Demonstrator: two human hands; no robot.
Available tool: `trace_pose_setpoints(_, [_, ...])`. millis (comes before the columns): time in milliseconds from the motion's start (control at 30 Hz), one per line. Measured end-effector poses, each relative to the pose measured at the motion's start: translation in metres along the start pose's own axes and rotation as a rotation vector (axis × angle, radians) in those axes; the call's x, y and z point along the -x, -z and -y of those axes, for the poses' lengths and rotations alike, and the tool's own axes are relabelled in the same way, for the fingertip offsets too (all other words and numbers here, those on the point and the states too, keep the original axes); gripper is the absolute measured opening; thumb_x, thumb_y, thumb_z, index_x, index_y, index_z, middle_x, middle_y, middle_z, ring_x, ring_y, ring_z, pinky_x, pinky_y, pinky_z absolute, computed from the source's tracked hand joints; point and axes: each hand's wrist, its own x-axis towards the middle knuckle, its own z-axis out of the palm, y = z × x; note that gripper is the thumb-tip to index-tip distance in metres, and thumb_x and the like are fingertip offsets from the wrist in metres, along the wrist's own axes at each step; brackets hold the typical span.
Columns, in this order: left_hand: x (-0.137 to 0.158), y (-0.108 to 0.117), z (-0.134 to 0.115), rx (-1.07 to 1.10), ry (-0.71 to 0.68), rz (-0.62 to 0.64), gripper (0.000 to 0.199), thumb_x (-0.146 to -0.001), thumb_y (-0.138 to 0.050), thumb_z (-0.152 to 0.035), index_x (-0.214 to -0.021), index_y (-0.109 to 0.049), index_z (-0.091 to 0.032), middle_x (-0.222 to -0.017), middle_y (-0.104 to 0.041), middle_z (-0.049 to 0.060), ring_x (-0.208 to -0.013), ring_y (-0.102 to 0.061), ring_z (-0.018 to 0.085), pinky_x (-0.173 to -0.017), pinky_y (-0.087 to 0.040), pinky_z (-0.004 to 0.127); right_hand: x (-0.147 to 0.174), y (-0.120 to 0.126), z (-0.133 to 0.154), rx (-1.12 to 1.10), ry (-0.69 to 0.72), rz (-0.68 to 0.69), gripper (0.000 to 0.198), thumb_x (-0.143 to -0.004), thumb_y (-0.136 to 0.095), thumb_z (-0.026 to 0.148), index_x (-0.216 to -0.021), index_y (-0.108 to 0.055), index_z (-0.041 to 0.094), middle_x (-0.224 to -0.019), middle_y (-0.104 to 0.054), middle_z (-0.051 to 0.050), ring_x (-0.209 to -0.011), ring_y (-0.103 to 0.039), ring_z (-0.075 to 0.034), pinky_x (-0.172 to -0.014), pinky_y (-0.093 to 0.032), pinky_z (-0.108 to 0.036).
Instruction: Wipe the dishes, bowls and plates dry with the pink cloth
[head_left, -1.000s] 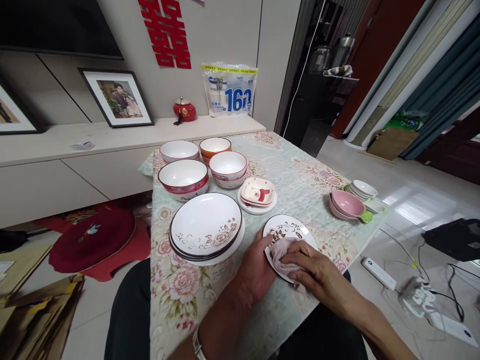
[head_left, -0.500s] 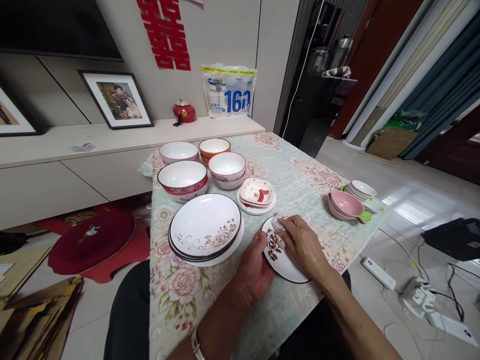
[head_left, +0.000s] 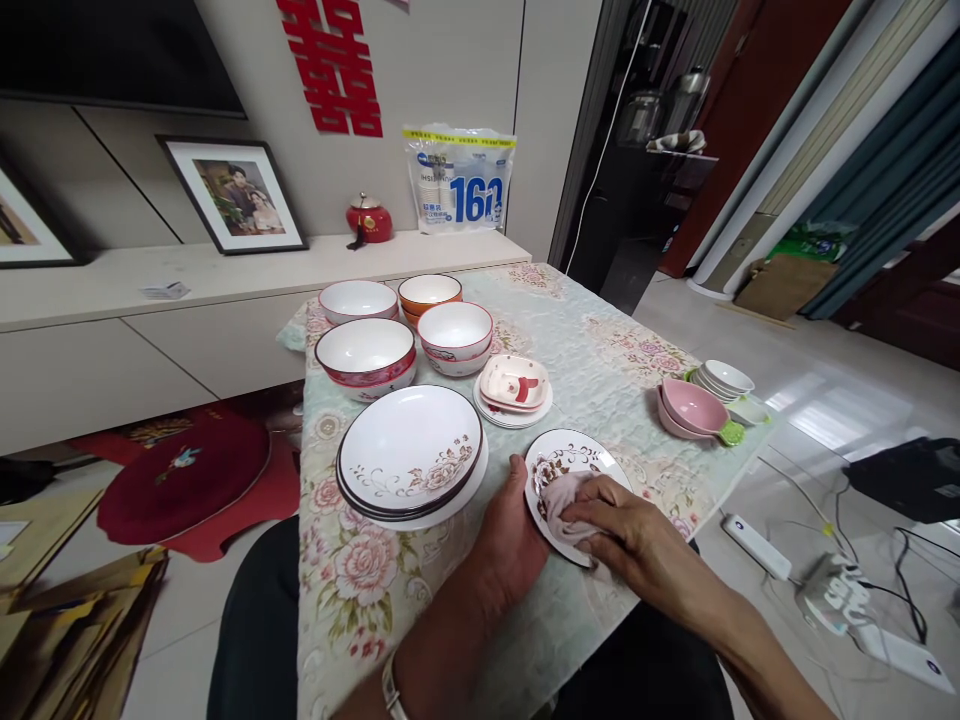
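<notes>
My left hand (head_left: 511, 532) grips the left edge of a small white plate (head_left: 589, 450) with a dark rim and brown flowers, thumb on the rim and fingers underneath. In my right hand (head_left: 628, 528) a bunched pale pink cloth (head_left: 564, 505) is pressed onto the plate's face, covering part of the flowers. To the left lies a stack of larger white plates (head_left: 409, 450) with the same brown pattern. Just beyond my hands, a small square dish (head_left: 514, 382) with a red figure sits on round white plates (head_left: 517, 420).
Stacked bowls (head_left: 365, 350) stand at the table's far left. Pink bowls (head_left: 694, 408) and small white bowls (head_left: 726, 377) sit near the right edge. A flowered tablecloth (head_left: 367, 570) covers the table. Behind, a cabinet holds a red jar (head_left: 369, 220) and a plastic package (head_left: 459, 185).
My right hand has slid the cloth from the plate's far edge toward its middle and nearer me. More of the far rim shows now. My left hand stays on the plate.
</notes>
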Motion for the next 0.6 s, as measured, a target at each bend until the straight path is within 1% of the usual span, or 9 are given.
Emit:
trace_pose_setpoints(67, [0.003, -0.002, -0.002, -0.004, 0.018, 0.009, 0.070, -0.102, -0.026, -0.058, -0.125, -0.066, -0.005, -0.117, -0.073, 0.021, -0.115, -0.065, 0.034, -0.098, -0.051, 0.047, -0.011, -0.008, 0.002, 0.039, 0.029, -0.060, 0.030, -0.096, -0.055, 0.012, -0.117, -0.069, 0.026, -0.111, -0.063, -0.007, -0.103, -0.062, -0.021, -0.088, -0.052, -0.034])
trace_pose_setpoints(133, [0.005, -0.004, -0.004, -0.008, 0.013, 0.013, 0.069, -0.103, -0.026, -0.056, -0.125, -0.066, -0.005, -0.114, -0.074, 0.021, -0.113, -0.067, 0.032, -0.098, -0.051, 0.045, -0.026, -0.019, 0.003, 0.057, 0.066, -0.124, 0.030, -0.096, -0.054, 0.013, -0.120, -0.068, 0.023, -0.110, -0.062, -0.009, -0.101, -0.062, -0.022, -0.086, -0.053, -0.035])
trace_pose_setpoints(200, [0.006, -0.003, -0.005, -0.007, -0.028, -0.006, 0.061, -0.104, -0.032, -0.053, -0.127, -0.065, -0.007, -0.114, -0.074, 0.018, -0.112, -0.068, 0.029, -0.099, -0.051, 0.041, -0.040, -0.027, 0.000, 0.087, 0.071, -0.198, 0.029, -0.097, -0.053, 0.015, -0.122, -0.068, 0.020, -0.108, -0.063, -0.010, -0.100, -0.062, -0.023, -0.085, -0.053, -0.035])
trace_pose_setpoints(267, [0.006, -0.001, -0.003, -0.020, -0.102, -0.032, 0.046, -0.103, -0.044, -0.043, -0.132, -0.062, -0.012, -0.115, -0.074, 0.014, -0.110, -0.069, 0.025, -0.101, -0.050, 0.038, -0.053, -0.032, -0.007, 0.139, 0.040, -0.264, 0.030, -0.099, -0.052, 0.016, -0.125, -0.066, 0.018, -0.107, -0.062, -0.011, -0.101, -0.062, -0.024, -0.086, -0.053, -0.036])
trace_pose_setpoints(300, [0.006, 0.000, -0.002, -0.033, -0.136, -0.044, 0.041, -0.102, -0.050, -0.036, -0.135, -0.060, -0.015, -0.116, -0.075, 0.012, -0.109, -0.069, 0.023, -0.102, -0.050, 0.037, -0.057, -0.032, -0.012, 0.172, 0.016, -0.287, 0.030, -0.099, -0.051, 0.017, -0.126, -0.066, 0.017, -0.107, -0.062, -0.011, -0.101, -0.062, -0.024, -0.086, -0.053, -0.036])
trace_pose_setpoints(333, [0.005, 0.001, -0.001, -0.049, -0.161, -0.055, 0.041, -0.099, -0.055, -0.028, -0.138, -0.057, -0.017, -0.116, -0.075, 0.010, -0.108, -0.070, 0.022, -0.102, -0.050, 0.036, -0.061, -0.031, -0.016, 0.209, -0.012, -0.302, 0.030, -0.100, -0.051, 0.018, -0.127, -0.065, 0.017, -0.107, -0.062, -0.012, -0.101, -0.062, -0.024, -0.086, -0.052, -0.036])
trace_pose_setpoints(400, [0.005, 0.001, 0.001, -0.069, -0.178, -0.082, 0.049, -0.095, -0.060, -0.017, -0.142, -0.053, -0.021, -0.116, -0.075, 0.008, -0.105, -0.071, 0.021, -0.103, -0.050, 0.037, -0.064, -0.027, -0.024, 0.301, -0.092, -0.316, 0.030, -0.100, -0.052, 0.020, -0.127, -0.065, 0.016, -0.106, -0.061, -0.012, -0.097, -0.063, -0.024, -0.084, -0.052, -0.034])
trace_pose_setpoints(533, [0.007, -0.002, 0.001, -0.065, -0.149, -0.143, 0.057, -0.090, -0.061, -0.009, -0.145, -0.049, -0.022, -0.118, -0.075, 0.009, -0.104, -0.072, 0.022, -0.102, -0.051, 0.040, -0.058, -0.014, -0.030, 0.526, -0.327, -0.302, 0.025, -0.100, -0.053, 0.022, -0.122, -0.065, 0.014, -0.101, -0.060, -0.010, -0.081, -0.064, -0.021, -0.072, -0.049, -0.031])
trace_pose_setpoints(600, [0.007, -0.003, 0.001, -0.060, -0.145, -0.155, 0.062, -0.088, -0.060, -0.006, -0.147, -0.047, -0.021, -0.120, -0.075, 0.010, -0.106, -0.072, 0.024, -0.102, -0.052, 0.041, -0.049, -0.012, -0.030, 0.612, -0.408, -0.285, 0.024, -0.101, -0.053, 0.023, -0.119, -0.064, 0.014, -0.100, -0.060, -0.010, -0.076, -0.063, -0.020, -0.068, -0.045, -0.030])
